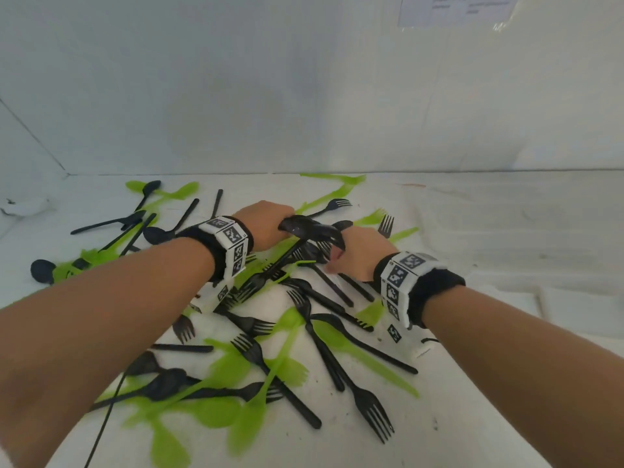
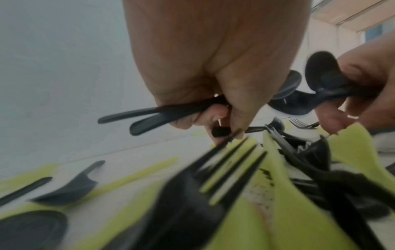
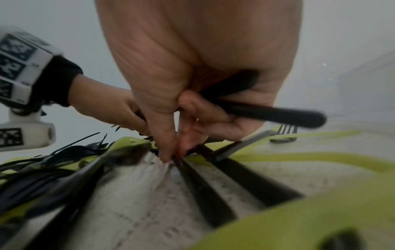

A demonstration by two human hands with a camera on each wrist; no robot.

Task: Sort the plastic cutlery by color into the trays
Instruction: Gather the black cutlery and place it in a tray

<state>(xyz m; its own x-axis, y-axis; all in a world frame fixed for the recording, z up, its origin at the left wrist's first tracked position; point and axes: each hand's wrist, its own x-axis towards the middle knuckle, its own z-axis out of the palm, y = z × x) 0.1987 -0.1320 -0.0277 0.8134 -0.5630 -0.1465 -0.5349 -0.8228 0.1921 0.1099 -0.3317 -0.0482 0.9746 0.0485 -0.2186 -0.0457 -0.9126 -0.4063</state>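
Observation:
Black and green plastic cutlery lies mixed in a pile point(image 1: 270, 349) on the white table point(image 1: 472, 231). My left hand point(image 1: 266, 228) hovers over the pile's far part and grips black spoons point(image 2: 153, 115) in its curled fingers, while its fingertips point(image 2: 237, 133) touch another black piece point(image 2: 221, 132). Close to its right, my right hand point(image 1: 358, 255) holds black spoons point(image 3: 273, 115) in its palm. Its thumb and forefinger point(image 3: 166, 152) pinch down on a black handle point(image 3: 192, 177) lying on the table. The spoon bowls point(image 1: 310, 231) of both bundles meet between the hands. No tray is in view.
White walls point(image 1: 304, 96) close the table at the back and left. Black spoons point(image 1: 148, 194) and green pieces point(image 1: 182, 192) are scattered at the far left, black forks point(image 1: 371, 410) and green pieces point(image 1: 216, 413) near me. A thin black cable point(image 1: 104, 423) runs off the front left.

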